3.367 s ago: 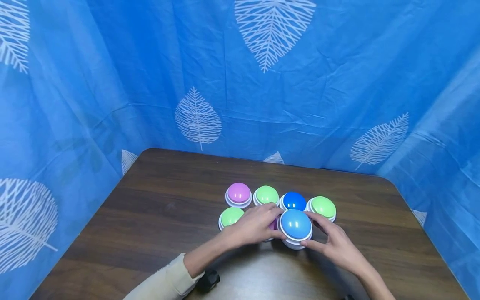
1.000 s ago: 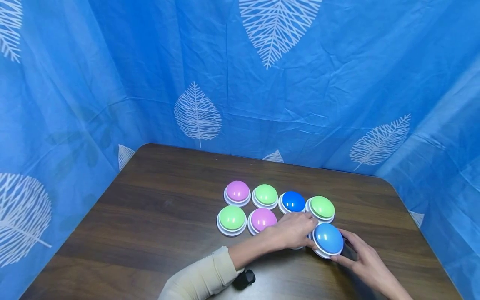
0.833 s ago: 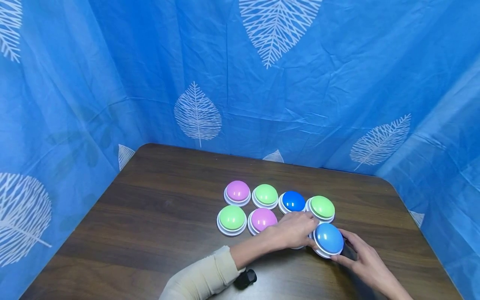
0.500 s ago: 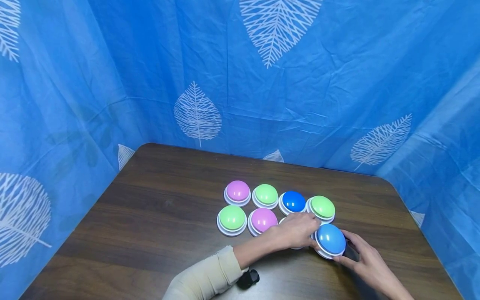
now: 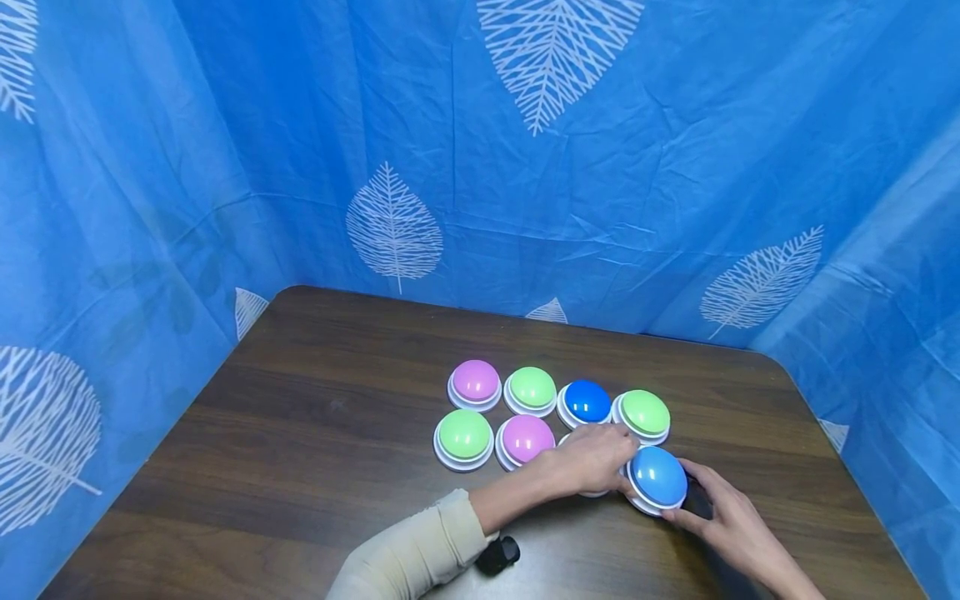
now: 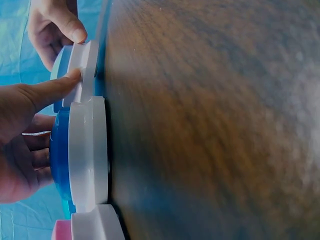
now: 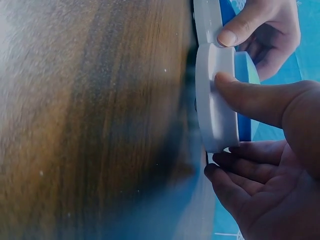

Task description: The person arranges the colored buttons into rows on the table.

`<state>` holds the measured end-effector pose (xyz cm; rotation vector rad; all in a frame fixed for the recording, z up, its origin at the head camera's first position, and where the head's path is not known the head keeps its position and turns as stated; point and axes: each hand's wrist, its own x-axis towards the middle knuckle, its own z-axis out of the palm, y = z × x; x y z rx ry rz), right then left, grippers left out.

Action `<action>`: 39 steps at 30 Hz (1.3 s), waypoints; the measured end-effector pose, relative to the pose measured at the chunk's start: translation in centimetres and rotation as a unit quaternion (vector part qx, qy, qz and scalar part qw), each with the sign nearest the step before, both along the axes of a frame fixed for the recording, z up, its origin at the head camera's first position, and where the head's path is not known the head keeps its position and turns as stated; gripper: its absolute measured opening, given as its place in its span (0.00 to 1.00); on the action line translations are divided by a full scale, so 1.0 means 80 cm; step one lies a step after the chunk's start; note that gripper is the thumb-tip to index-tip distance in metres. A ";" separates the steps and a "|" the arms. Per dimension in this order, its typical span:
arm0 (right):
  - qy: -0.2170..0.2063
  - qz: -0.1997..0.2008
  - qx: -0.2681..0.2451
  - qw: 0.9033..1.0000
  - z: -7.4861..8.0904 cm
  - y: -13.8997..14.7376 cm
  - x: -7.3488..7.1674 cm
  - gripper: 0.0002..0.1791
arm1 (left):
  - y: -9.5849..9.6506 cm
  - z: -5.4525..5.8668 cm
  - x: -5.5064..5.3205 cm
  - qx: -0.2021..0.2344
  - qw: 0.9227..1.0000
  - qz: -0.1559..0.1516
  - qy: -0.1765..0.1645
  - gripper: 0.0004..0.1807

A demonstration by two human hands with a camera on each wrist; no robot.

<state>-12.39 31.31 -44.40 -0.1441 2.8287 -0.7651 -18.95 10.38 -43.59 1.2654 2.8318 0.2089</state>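
Note:
A light blue push button (image 5: pixel 658 477) with a white base stands at the right end of the front row of domed buttons. My right hand (image 5: pixel 723 510) grips its right side, thumb on the white base in the right wrist view. My left hand (image 5: pixel 596 458) holds its left side, the thumb (image 6: pixel 55 91) pressed to the base. Beneath my left palm is a darker blue push button (image 6: pixel 61 155), mostly hidden in the head view. Left of it stand a pink button (image 5: pixel 528 438) and a green button (image 5: pixel 463 434).
Behind runs a second row: a pink button (image 5: pixel 476 381), a green button (image 5: pixel 532 387), a dark blue button (image 5: pixel 587 402) and another green button (image 5: pixel 645 412). The brown wooden table (image 5: pixel 300 433) meets a blue leaf-print curtain (image 5: pixel 510 217) at its far edge.
Both hands have carried the light blue button rightward and down from over the row's middle, uncovering the front pink button. In the last half second it shifted slightly left.

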 end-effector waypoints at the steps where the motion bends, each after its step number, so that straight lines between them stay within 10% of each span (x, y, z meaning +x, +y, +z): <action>1: 0.002 0.000 0.001 1.000 0.000 0.000 0.000 0.47 | 0.000 0.000 0.000 0.000 1.000 0.001 -0.001 0.28; 39: -0.035 -0.004 -0.024 0.999 -0.005 0.003 -0.006 0.45 | 0.006 -0.009 -0.009 -0.002 1.000 0.010 -0.016 0.24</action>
